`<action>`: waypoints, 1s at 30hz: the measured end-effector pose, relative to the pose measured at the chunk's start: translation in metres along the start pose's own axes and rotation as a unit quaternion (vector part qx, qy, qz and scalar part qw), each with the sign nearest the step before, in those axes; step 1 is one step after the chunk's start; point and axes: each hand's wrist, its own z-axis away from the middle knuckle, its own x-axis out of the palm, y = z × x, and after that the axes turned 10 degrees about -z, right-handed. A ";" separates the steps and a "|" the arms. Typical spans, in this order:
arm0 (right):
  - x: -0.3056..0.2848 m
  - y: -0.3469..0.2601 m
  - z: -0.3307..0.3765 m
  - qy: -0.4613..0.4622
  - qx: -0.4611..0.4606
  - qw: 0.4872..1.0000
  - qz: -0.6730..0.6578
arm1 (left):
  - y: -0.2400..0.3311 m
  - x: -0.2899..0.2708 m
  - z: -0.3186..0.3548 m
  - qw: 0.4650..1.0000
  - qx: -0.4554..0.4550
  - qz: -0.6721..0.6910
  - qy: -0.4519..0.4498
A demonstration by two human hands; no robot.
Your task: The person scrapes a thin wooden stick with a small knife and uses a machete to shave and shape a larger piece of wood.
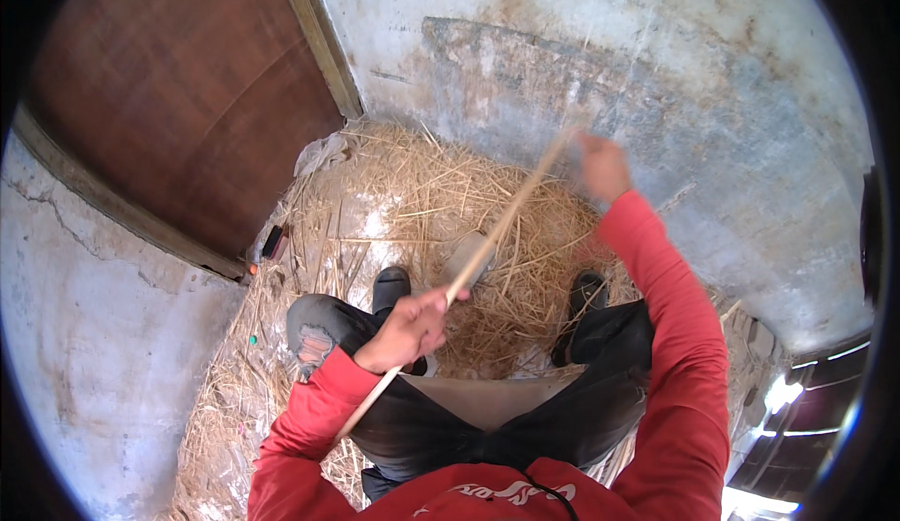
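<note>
Between two bare hands runs one long pale stick [514,210], slanting from below the left wrist up to the right fingers. The left hand [412,330] wraps its fingers around the stick's lower part; the right hand [603,166] is at its upper end, too motion-blurred to tell whether those fingers grip or merely touch. Beyond the left fingertips, partly behind the stick, one grey object [466,260] lies on loose straw [525,282], too many stalks to count. Two dark shoes [391,286] stand on the floor, one to either side of that object. Well left of the left fingers lie one small dark block [273,241], one orange bit [252,269] and one green bit [253,340]. One brown door [187,99] stands farther off that way, its wooden frame [317,33] edging the floor. Past the right fingers, the pale wall [647,71] bounds the space; open room lies between the hands, above the straw.
</note>
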 end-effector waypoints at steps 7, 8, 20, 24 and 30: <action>-0.057 0.080 0.005 0.128 0.055 0.990 0.011 | -0.008 -0.018 0.005 0.996 0.057 -0.013 0.063; -0.050 0.054 0.016 0.096 0.057 0.994 -0.007 | -0.003 -0.015 0.000 0.994 0.071 -0.005 0.077; 0.030 -0.119 0.146 -0.305 -0.170 0.936 -0.049 | 0.015 0.010 -0.043 0.978 0.113 -0.095 0.147; 0.046 -0.107 0.143 -0.321 -0.170 0.929 -0.074 | 0.010 0.008 -0.049 0.984 0.108 -0.039 0.136; 0.033 -0.118 0.137 -0.258 -0.173 0.941 -0.132 | 0.009 -0.006 -0.041 0.975 0.114 -0.087 0.171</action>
